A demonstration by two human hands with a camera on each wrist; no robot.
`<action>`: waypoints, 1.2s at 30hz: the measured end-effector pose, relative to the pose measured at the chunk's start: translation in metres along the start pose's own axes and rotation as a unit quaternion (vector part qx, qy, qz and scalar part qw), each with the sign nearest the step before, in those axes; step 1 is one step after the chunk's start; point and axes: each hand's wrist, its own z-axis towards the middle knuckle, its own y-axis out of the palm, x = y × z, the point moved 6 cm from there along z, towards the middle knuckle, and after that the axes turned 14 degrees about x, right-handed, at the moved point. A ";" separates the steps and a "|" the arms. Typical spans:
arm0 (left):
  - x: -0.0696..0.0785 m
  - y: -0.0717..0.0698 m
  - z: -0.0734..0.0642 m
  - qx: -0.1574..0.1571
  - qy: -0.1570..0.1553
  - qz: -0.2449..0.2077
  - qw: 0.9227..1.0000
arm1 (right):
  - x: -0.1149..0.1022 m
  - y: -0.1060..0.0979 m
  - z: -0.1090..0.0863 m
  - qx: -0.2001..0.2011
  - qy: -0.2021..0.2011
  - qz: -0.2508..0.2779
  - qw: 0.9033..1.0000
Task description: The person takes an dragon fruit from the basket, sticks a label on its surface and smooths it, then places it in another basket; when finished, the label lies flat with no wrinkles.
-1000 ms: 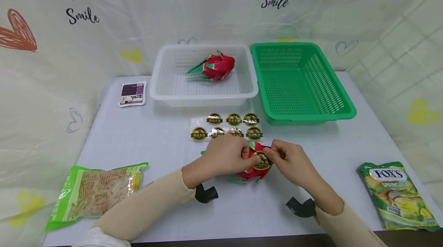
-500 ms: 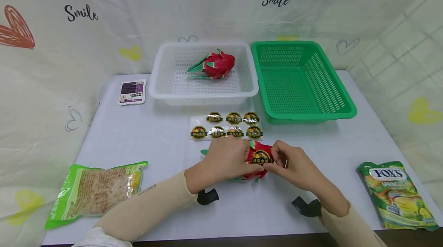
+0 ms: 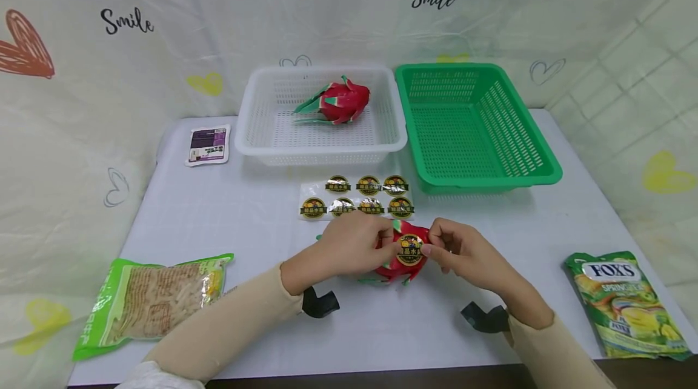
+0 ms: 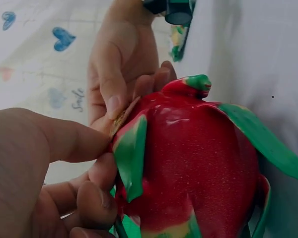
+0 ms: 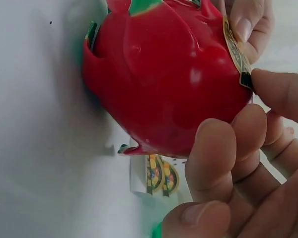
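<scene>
A red dragon fruit [image 3: 418,233] with green-tipped scales lies near the middle of the table, between both hands. On its side facing the person is a round black-and-gold sticker [image 3: 410,250], seen nearly edge-on in the right wrist view. My left hand [image 3: 351,245] holds the fruit from the left, its thumb on the sticker's left edge and fingers curled at the fruit. From the right, my right hand [image 3: 463,256] grips the fruit with bent fingers, thumb [image 5: 280,89] pressing the sticker's other edge. The left hand hides part of the fruit in the head view.
A sheet of several matching stickers [image 3: 313,191] lies just beyond the hands. Behind it stand a white basket [image 3: 322,152] with another dragon fruit [image 3: 349,103] and a green basket [image 3: 474,184]. Food bags lie left [image 3: 163,301] and right [image 3: 627,310]; a small packet [image 3: 208,145] lies back left.
The thumbs have shifted over the sticker, which first tilted upward on the fruit and now faces the person more fully. Both hands have stayed at the same fruit.
</scene>
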 end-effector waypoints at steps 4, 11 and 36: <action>0.000 -0.001 0.001 0.013 0.000 -0.009 1.000 | -0.001 -0.001 0.000 -0.001 0.003 -0.002 1.000; 0.002 -0.002 0.000 0.023 0.000 0.005 1.000 | -0.002 -0.001 0.000 0.009 -0.009 -0.007 1.000; 0.007 0.004 -0.004 0.058 0.029 0.087 0.994 | -0.016 0.006 0.005 0.119 0.047 -0.127 0.984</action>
